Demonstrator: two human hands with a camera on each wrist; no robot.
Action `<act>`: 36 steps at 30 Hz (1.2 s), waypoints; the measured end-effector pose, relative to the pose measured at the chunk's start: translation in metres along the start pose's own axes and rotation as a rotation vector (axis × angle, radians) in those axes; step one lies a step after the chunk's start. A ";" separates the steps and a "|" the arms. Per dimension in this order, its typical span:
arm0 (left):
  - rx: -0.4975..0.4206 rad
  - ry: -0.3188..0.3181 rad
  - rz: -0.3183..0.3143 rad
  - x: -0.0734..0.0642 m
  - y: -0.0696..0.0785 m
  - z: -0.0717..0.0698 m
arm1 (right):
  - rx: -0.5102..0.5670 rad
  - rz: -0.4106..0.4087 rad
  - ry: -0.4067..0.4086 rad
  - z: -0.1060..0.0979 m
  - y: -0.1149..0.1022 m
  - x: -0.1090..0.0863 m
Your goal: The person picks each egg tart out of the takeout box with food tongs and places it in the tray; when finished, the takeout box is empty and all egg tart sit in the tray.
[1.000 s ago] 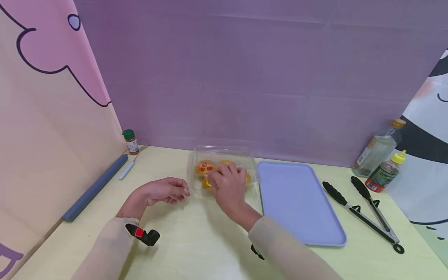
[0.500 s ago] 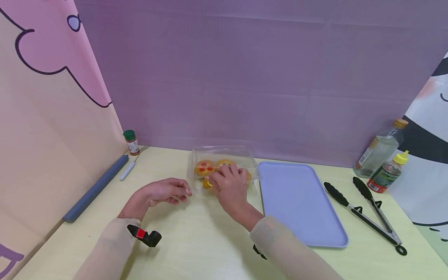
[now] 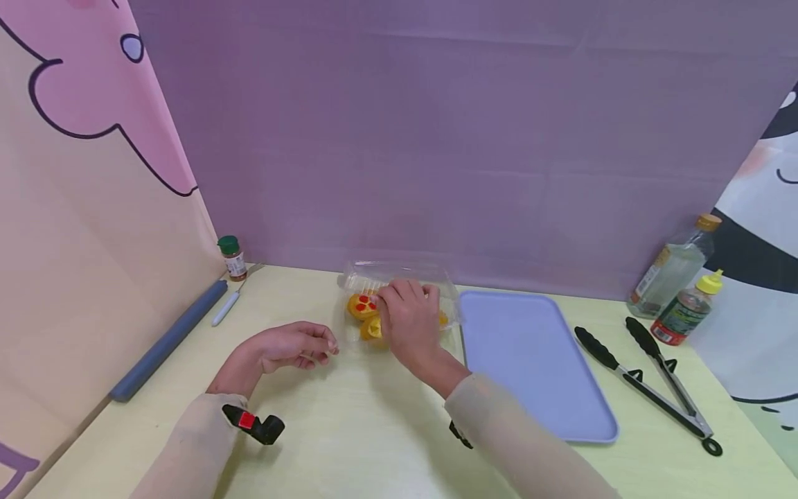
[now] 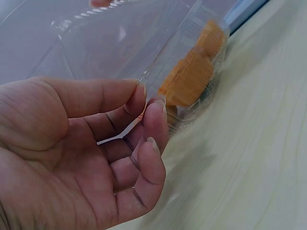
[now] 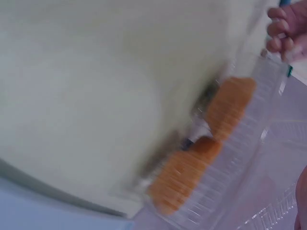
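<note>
A clear plastic clamshell box with round orange pastries stands at the back middle of the table. One pastry has red pieces on top; a yellow-topped one sits in front of it. My left hand pinches the box's left front corner between thumb and forefinger, as the left wrist view shows. Over the box, my right hand holds the front edge of the raised, tilted lid and hides part of the contents. Only a sliver of that hand shows in the right wrist view.
A lilac tray lies right of the box. Farther right are black-tipped tongs, a clear bottle and a yellow-capped bottle. Left are a blue-grey roll, a green-capped jar and a white-handled tool.
The lid's front edge has come up with my right hand, which moved slightly upward. The left pastries now show uncovered. My left hand keeps its place at the corner.
</note>
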State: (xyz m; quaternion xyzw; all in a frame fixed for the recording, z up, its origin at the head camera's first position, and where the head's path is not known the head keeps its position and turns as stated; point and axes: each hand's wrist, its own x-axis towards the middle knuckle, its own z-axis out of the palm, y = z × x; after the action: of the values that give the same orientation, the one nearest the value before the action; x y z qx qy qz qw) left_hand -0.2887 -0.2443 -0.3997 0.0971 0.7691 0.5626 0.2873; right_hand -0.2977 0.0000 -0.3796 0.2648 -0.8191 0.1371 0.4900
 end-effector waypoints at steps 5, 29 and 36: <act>-0.016 -0.008 -0.017 0.000 0.000 0.002 | 0.023 0.022 0.024 -0.005 0.005 0.023; 0.059 -0.007 0.004 -0.002 0.003 0.004 | -0.109 -0.105 -0.044 -0.006 0.035 0.072; 0.070 -0.010 0.005 -0.003 0.004 0.006 | -0.105 -0.080 -0.001 -0.002 0.041 0.080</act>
State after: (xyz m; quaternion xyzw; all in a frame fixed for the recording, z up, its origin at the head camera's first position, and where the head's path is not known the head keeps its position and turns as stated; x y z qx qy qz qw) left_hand -0.2836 -0.2394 -0.3958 0.1120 0.7865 0.5356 0.2862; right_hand -0.3493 0.0108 -0.3073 0.2715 -0.8142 0.0741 0.5077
